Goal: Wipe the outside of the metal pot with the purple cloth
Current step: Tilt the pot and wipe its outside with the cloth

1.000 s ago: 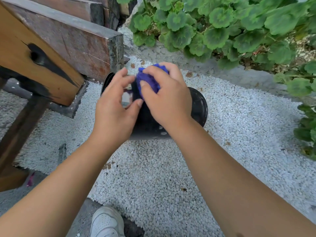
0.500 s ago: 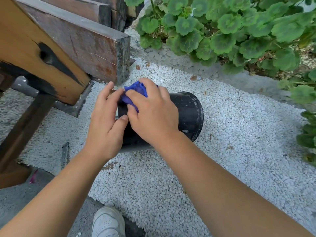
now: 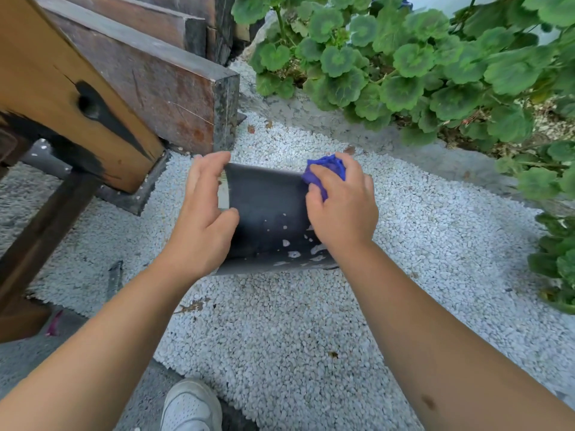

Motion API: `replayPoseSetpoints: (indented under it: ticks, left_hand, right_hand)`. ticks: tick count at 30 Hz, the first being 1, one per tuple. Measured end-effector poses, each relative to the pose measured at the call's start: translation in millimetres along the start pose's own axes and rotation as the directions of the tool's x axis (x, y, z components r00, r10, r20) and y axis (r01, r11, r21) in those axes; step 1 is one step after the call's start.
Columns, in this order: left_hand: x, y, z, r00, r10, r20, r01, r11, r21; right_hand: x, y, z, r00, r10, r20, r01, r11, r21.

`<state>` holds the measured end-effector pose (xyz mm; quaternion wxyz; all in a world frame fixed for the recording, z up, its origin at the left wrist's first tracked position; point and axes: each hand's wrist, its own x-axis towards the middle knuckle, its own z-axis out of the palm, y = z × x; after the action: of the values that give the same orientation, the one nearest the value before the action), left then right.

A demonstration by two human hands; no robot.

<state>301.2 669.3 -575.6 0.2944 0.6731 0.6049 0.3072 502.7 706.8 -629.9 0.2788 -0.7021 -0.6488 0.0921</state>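
A dark metal pot (image 3: 267, 209) lies on its side on white gravel, its wall facing up and speckled with pale spots low on the right. My left hand (image 3: 203, 219) grips its left end, fingers curled over the top edge. My right hand (image 3: 342, 203) presses a bunched purple cloth (image 3: 326, 169) against the pot's right end. Both ends of the pot are hidden behind my hands.
White gravel (image 3: 311, 321) covers the ground. Wooden beams (image 3: 77, 98) and a stone-edged step (image 3: 186, 98) stand at the left. Green leafy plants (image 3: 420, 63) fill the top right behind a concrete kerb (image 3: 389, 144). A white shoe (image 3: 189, 405) shows at the bottom.
My right hand slid the cloth from the pot's left part to its right end. My left hand stayed holding the left end, and more of the pot's wall shows between the hands.
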Motion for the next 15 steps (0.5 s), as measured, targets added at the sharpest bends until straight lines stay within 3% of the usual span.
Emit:
replayPoseSetpoints:
  ticks: [3,11,15]
  left_hand:
    - [-2,-11,-5,0.990,0.114,0.082,-0.109,0.992,-0.070]
    - [-11,-14,14,0.987,0.142,-0.080,-0.141,0.990,0.020]
    - [-6,-10,13,0.989,0.096,-0.116,-0.098,0.995,-0.011]
  right_hand:
    - [2,14,0,0.999,0.050,0.000,-0.050,0.999,-0.007]
    - [6,30,-4,0.991,0.134,0.008,-0.134,0.990,0.048]
    - [7,-10,-15,0.999,0.012,0.035,-0.020,0.976,0.216]
